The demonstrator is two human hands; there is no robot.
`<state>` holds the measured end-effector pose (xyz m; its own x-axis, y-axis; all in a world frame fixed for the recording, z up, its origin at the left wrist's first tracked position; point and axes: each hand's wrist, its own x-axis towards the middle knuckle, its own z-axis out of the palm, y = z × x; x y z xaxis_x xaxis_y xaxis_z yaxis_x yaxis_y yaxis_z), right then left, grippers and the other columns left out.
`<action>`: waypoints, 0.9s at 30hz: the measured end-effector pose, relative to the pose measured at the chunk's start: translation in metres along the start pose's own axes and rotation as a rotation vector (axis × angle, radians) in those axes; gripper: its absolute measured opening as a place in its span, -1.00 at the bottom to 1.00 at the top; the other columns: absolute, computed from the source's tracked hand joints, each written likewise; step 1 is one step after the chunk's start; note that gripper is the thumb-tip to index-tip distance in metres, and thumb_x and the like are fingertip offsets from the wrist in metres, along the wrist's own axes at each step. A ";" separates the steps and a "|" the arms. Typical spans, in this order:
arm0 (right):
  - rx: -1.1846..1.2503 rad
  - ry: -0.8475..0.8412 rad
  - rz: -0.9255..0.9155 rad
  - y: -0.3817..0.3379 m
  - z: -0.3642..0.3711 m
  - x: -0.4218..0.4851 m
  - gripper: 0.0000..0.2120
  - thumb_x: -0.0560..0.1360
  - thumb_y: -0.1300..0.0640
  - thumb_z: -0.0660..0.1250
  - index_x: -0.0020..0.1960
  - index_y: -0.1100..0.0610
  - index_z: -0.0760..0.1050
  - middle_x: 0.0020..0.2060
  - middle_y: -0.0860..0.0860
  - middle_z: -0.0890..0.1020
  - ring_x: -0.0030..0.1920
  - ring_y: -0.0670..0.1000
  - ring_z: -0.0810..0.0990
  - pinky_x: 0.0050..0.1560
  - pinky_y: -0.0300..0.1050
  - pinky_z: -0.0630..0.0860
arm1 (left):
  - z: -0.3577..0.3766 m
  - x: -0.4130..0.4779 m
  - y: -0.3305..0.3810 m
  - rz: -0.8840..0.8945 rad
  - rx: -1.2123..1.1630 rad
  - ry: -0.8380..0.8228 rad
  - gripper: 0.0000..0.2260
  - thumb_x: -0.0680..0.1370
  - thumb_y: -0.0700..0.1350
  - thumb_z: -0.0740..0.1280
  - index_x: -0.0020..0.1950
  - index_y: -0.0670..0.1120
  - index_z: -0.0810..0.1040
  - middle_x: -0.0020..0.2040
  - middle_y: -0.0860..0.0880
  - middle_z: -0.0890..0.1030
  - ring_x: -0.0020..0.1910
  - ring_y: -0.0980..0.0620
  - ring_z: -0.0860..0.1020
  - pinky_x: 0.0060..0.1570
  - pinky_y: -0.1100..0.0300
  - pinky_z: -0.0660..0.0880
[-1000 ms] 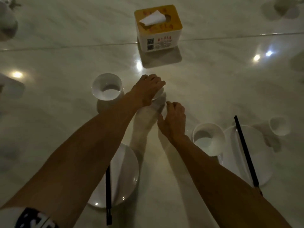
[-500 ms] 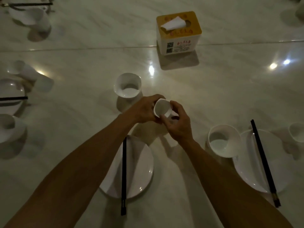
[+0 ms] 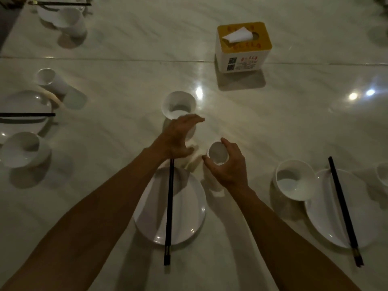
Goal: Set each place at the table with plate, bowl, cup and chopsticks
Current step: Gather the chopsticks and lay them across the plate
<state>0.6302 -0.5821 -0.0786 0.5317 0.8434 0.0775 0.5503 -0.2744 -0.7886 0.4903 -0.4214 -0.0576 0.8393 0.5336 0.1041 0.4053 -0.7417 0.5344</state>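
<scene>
Hands over a dim, glossy marble table (image 3: 273, 127): the right hand (image 3: 228, 166) wraps its fingers around a small white cup (image 3: 218, 154), held upright just beyond the right edge of the near plate (image 3: 184, 213), while the left hand (image 3: 178, 137) hovers with fingers spread and nothing in it, in front of a white bowl (image 3: 178, 105) that stands farther out on the table. Whether the cup's base touches the table cannot be told. A pair of black chopsticks (image 3: 169, 208) lies lengthwise across the near plate, its far end under the left hand, its near end past the plate's rim. To the right, a second place shows a plate (image 3: 327, 217) with chopsticks (image 3: 344, 208) across it and a bowl (image 3: 294, 179) touching its left edge. At the left edge sit another plate (image 3: 25, 108) with chopsticks (image 3: 27, 114), a bowl (image 3: 21, 149) and a cup lying on its side (image 3: 52, 81). A yellow-topped tissue box (image 3: 243, 47) stands beyond
</scene>
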 end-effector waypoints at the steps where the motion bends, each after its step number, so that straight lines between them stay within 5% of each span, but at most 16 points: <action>1: -0.020 0.003 0.008 0.001 0.003 -0.001 -0.25 0.33 -0.17 0.51 0.36 0.21 0.43 0.17 0.09 0.57 0.16 0.06 0.54 0.11 -0.25 0.41 | -0.006 0.005 -0.003 -0.019 0.055 0.046 -0.20 0.29 -0.05 0.57 0.47 -0.09 0.32 0.43 -0.11 0.39 0.42 -0.13 0.34 0.35 -0.05 0.31; 4: -0.086 0.003 0.029 0.000 0.011 -0.002 -0.21 0.30 -0.29 0.45 0.37 0.13 0.42 0.16 0.05 0.54 0.16 0.05 0.51 0.05 -0.21 0.43 | -0.016 0.021 -0.016 -0.160 0.194 0.121 -0.06 0.22 0.05 0.59 0.50 -0.09 0.24 0.48 -0.13 0.30 0.45 -0.17 0.25 0.36 -0.05 0.25; 10: -0.051 0.015 0.095 -0.005 0.021 -0.012 -0.06 0.24 -0.38 0.45 0.45 0.11 0.32 0.21 0.04 0.50 0.19 0.00 0.44 0.08 -0.23 0.38 | -0.020 0.048 -0.046 -0.510 0.247 -0.076 0.22 0.18 0.28 0.56 0.58 0.00 -0.16 0.60 -0.08 -0.10 0.57 -0.11 -0.14 0.46 -0.17 -0.08; 15: 0.088 0.015 0.175 0.011 0.025 -0.022 -0.07 0.27 -0.07 0.59 0.50 0.11 0.23 0.35 0.02 0.47 0.32 0.00 0.45 0.23 -0.23 0.37 | -0.022 0.056 -0.056 -0.509 0.143 -0.120 0.20 0.21 0.24 0.58 0.58 -0.07 -0.13 0.57 -0.15 0.04 0.51 -0.19 0.13 0.40 -0.17 0.15; 21: 0.112 0.087 0.128 0.013 0.029 -0.024 -0.35 0.26 -0.02 0.58 0.26 0.04 0.41 0.12 -0.08 0.53 0.13 0.01 0.53 0.11 0.02 0.52 | -0.023 0.008 -0.058 -0.566 -0.008 -0.002 0.14 0.21 0.10 0.62 0.57 -0.07 -0.04 0.52 -0.13 0.11 0.47 -0.16 0.19 0.39 -0.15 0.25; 27: 0.115 0.093 0.166 0.008 0.033 -0.033 -0.32 0.31 -0.05 0.56 0.32 0.00 0.34 0.17 -0.03 0.53 0.16 0.03 0.52 0.13 0.09 0.53 | -0.043 -0.066 -0.069 -0.616 -0.107 0.034 0.14 0.16 -0.05 0.67 0.56 -0.09 0.04 0.49 -0.12 0.18 0.44 -0.13 0.24 0.40 -0.02 0.29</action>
<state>0.5959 -0.5973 -0.1077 0.6692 0.7430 -0.0077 0.3756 -0.3472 -0.8593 0.3918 -0.3882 -0.0651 0.4504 0.8644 -0.2236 0.7710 -0.2503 0.5856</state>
